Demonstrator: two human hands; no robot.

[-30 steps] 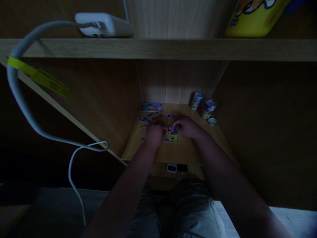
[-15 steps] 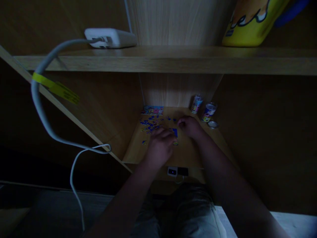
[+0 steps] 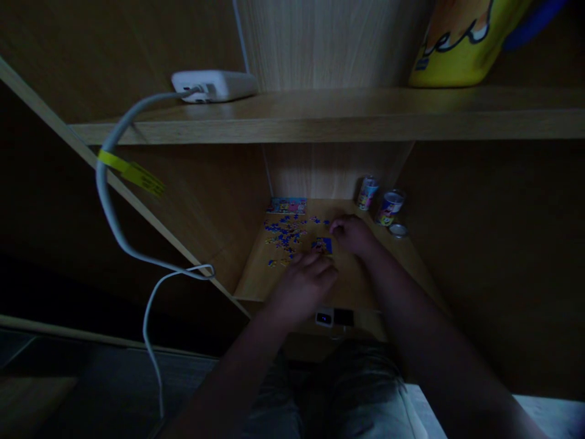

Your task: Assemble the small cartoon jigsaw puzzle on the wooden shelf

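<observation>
In the dim head view, my left hand (image 3: 307, 281) is over the near edge of a small joined patch of jigsaw puzzle (image 3: 322, 245). Its fingers are bent together, and their tips are too dark to show what they hold. Right of the patch, my right hand (image 3: 353, 234) has its fingers curled in, low over the wooden board; anything inside them is hidden. Loose blue and yellow puzzle pieces (image 3: 286, 231) are scattered left of the patch. A single piece (image 3: 326, 222) lies just left of my right fingers.
A colourful picture card (image 3: 287, 205) lies at the back left. Two printed cans (image 3: 367, 194) and a round lid (image 3: 398, 230) are at the back right. Overhead, a shelf (image 3: 320, 128) carries a white charger (image 3: 219, 85) with a hanging cable and a yellow mug (image 3: 450, 58).
My left hand has drawn back toward me and slightly right, uncovering more of the joined patch and loose pieces. My right hand stays nearly in place. The view has shifted a little.
</observation>
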